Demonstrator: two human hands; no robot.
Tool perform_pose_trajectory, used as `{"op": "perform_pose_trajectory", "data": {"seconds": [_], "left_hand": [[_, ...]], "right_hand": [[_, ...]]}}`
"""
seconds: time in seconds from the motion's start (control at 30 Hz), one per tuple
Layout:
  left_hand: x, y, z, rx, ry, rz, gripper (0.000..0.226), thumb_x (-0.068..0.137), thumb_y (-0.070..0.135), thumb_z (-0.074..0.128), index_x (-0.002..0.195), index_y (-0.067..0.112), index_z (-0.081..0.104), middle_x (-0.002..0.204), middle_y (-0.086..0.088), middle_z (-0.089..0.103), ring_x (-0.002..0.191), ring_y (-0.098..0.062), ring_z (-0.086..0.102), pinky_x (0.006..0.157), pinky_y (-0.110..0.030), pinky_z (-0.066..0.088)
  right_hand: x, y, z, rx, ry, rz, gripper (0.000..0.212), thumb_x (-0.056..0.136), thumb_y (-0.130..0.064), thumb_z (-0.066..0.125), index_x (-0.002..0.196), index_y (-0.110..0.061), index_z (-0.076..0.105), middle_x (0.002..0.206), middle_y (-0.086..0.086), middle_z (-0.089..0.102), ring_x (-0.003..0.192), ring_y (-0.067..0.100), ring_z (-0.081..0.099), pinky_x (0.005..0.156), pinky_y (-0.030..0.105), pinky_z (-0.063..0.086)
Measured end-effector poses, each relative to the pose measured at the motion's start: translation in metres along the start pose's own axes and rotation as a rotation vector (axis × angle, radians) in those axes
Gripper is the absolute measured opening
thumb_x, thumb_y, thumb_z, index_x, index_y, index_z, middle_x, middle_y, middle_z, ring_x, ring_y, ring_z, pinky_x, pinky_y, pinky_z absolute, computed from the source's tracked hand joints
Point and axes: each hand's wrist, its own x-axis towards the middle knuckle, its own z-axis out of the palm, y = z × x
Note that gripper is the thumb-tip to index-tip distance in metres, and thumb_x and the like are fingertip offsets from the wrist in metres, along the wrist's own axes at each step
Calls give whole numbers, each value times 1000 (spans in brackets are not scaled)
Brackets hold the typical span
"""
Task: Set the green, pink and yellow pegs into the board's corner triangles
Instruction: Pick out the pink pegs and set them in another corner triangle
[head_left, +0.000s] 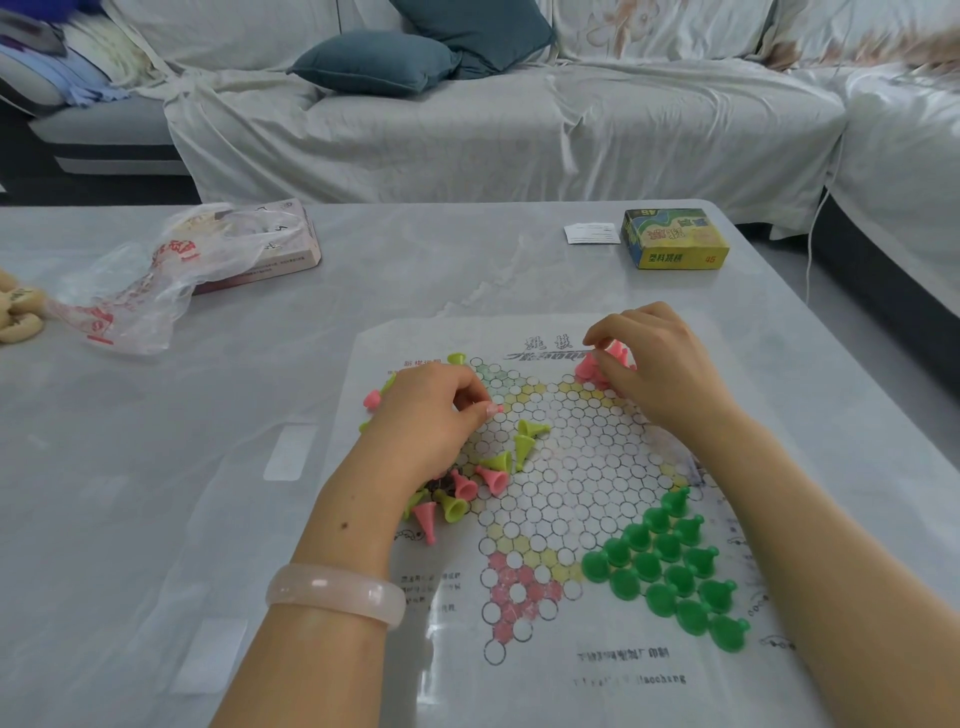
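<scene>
left hand (431, 410) pinching pink peg (496, 409) — right hand (657, 364) on standing pink pegs (597, 370)

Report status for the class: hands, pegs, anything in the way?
Left hand pinching a pink peg; right hand on pink cluster. Green pegs set. Loose pegs lie on the board.

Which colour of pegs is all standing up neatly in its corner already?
The dark green pegs. They stand upright, filling the near right triangle, while yellow pegs and many pink ones lie tipped over loose on the board.
</scene>
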Motion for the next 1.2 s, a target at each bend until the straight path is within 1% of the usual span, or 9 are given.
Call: {"op": "perform_pose_trajectory", "data": {"seconds": [0.17, 0.3, 0.47, 0.6, 0.87, 1.0, 1.03, 1.1, 1.2], "left_hand": [[0, 0, 1, 12, -1, 12, 14, 86, 33, 58, 92, 22, 65, 88, 9, 60, 85, -9, 53, 80, -27, 42], [1, 0, 1, 16, 1, 14, 14, 86, 34, 58, 91, 23, 65, 87, 10, 59, 85, -10, 53, 81, -28, 42], [1, -1, 1, 6, -8, 33, 15, 86, 33, 58, 92, 21, 65, 82, 13, 56, 76, -2, 49, 64, -16, 38], [1, -1, 1, 11, -8, 30, 15, 86, 33, 58, 92, 21, 65, 83, 13, 56, 79, -5, 50, 72, -21, 37], [0, 0, 0, -11, 12, 26, 15, 86, 33, 59, 94, 22, 65, 87, 9, 59, 81, -9, 53, 73, -23, 40], [-1, 2, 0, -162, 47, 26, 19, 82, 35, 64, 89, 18, 58, 85, 4, 64, 79, -12, 58, 71, -25, 47], [-1, 4, 0, -226, 55, 19, 22, 81, 36, 65, 85, 17, 55, 86, 0, 66, 80, -16, 60, 72, -27, 48], [-1, 8, -2, -352, 79, 9, 27, 79, 39, 65, 78, 17, 49, 82, -1, 70, 74, -15, 63, 68, -30, 49], [-3, 16, -5, -539, 137, 32, 28, 82, 35, 62, 74, 16, 44, 60, 8, 67, 52, 2, 58, 55, -14, 45]], "right_hand": [[0, 0, 3, -21, -48, 16, 15, 84, -20, 58, 95, -14, 67, 90, 0, 68, 102, 22, 48, 79, 26, 32], [0, 0, 2, -21, -40, 17, 15, 84, -19, 58, 95, -13, 66, 89, 0, 68, 101, 22, 48, 78, 27, 34], [0, 1, 6, -16, -3, 16, 12, 82, -17, 61, 91, -12, 67, 83, 0, 67, 97, 24, 49, 72, 26, 31], [-1, 1, 6, -19, 1, 13, 13, 82, -19, 62, 93, -13, 67, 83, -1, 67, 97, 22, 49, 72, 25, 29], [0, -1, 0, 28, 66, -20, 12, 81, -13, 63, 92, -11, 68, 83, 1, 68, 93, 24, 51, 73, 26, 32], [5, -9, -10, 41, 115, -53, 10, 84, -15, 60, 90, -13, 67, 82, -3, 67, 90, 22, 52, 70, 27, 38], [7, -15, -15, 70, 104, -59, 11, 86, -16, 58, 91, -15, 67, 82, -7, 65, 89, 19, 52, 70, 25, 39], [9, -29, -25, 180, -19, -62, 14, 88, -19, 55, 96, -20, 66, 80, -18, 60, 83, 3, 53, 71, 10, 38], [9, -51, -36, 424, -272, -79, 18, 88, -21, 55, 102, -22, 66, 82, -20, 63, 75, -7, 59, 67, 3, 42]]}}
